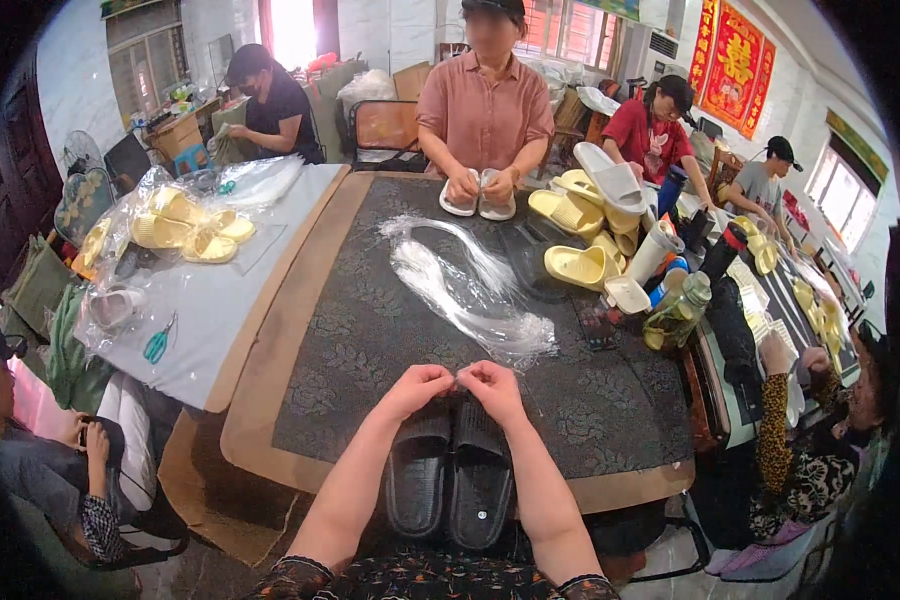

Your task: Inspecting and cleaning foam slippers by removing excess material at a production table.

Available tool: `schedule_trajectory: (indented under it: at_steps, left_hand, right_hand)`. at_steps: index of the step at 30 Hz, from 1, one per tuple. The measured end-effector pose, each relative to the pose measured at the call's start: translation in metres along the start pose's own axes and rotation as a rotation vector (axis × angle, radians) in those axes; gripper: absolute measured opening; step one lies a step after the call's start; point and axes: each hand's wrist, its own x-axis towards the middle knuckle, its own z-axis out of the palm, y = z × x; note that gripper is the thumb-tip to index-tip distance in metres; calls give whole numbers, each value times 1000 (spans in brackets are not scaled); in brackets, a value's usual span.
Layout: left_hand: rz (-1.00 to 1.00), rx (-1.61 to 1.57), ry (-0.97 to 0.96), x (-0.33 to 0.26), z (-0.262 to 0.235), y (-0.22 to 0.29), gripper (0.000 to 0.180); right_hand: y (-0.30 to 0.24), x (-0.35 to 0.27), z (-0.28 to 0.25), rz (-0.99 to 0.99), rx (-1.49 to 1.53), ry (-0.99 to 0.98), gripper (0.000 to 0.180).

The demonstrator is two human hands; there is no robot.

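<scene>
A pair of black slippers, the left one (416,488) and the right one (480,500), lies side by side at the near table edge, toes pointing away from me. My left hand (416,390) and my right hand (494,390) meet above their toe ends. Thumbs and fingers are pinched together between the two slippers. Whatever they pinch is too small to make out. Beyond my hands, a loose bundle of clear plastic strands (440,275) is spread over the dark patterned mat (345,330).
Yellow slippers (575,265), bottles and a cup (655,250) crowd the right side. Across the table, a person (485,110) handles white slippers (460,197). A side table at left bears bagged yellow slippers (175,225) and teal scissors (157,343). Several co-workers sit around.
</scene>
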Motion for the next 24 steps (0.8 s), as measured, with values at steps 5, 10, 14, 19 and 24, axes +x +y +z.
schedule_trajectory:
  at_steps: [5,10,14,19,24]
  left_hand:
    - [30,19,-8,-1,3,6,20]
    - [-4,38,-5,-3,2,8,22]
    - [-50,114,18,-3,3,11,22]
    - [17,51,4,1,1,0,22]
    - [33,53,-6,2,-3,-6,22]
  right_hand:
    - [4,3,-5,36,40,139,12]
    - [-5,-1,1,25,-58,-5,12]
    - [-4,-1,-2,28,63,152,12]
    - [1,1,0,16,16,124,12]
    - [1,0,-3,14,-74,78,13]
